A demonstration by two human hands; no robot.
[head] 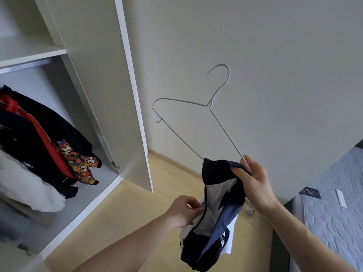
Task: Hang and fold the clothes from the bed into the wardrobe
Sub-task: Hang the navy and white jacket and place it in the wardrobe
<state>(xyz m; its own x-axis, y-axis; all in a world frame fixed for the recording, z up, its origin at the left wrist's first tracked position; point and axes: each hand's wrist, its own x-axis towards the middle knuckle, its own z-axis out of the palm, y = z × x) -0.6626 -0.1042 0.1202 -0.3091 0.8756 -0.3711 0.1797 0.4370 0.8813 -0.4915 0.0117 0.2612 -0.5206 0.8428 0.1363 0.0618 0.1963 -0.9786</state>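
Navy-and-white jacket (214,213) hung between both hands, in front of open wardrobe (121,95). Right hand (255,185) pinched collar together with wire hanger (196,112); left hand (185,211) pinched zip edge. Step looked like dressing hanger. Next move likely: feed hanger arm into shoulder, then hook on rail (25,64).

The wardrobe floor (92,185) carried a white bundle of cloth (29,191) towards its left. The bed (334,213), at the right, held a dark card (310,192) and a white strip (340,197) near its upper edge. The wooden floor (137,213) lay between wardrobe and bed.
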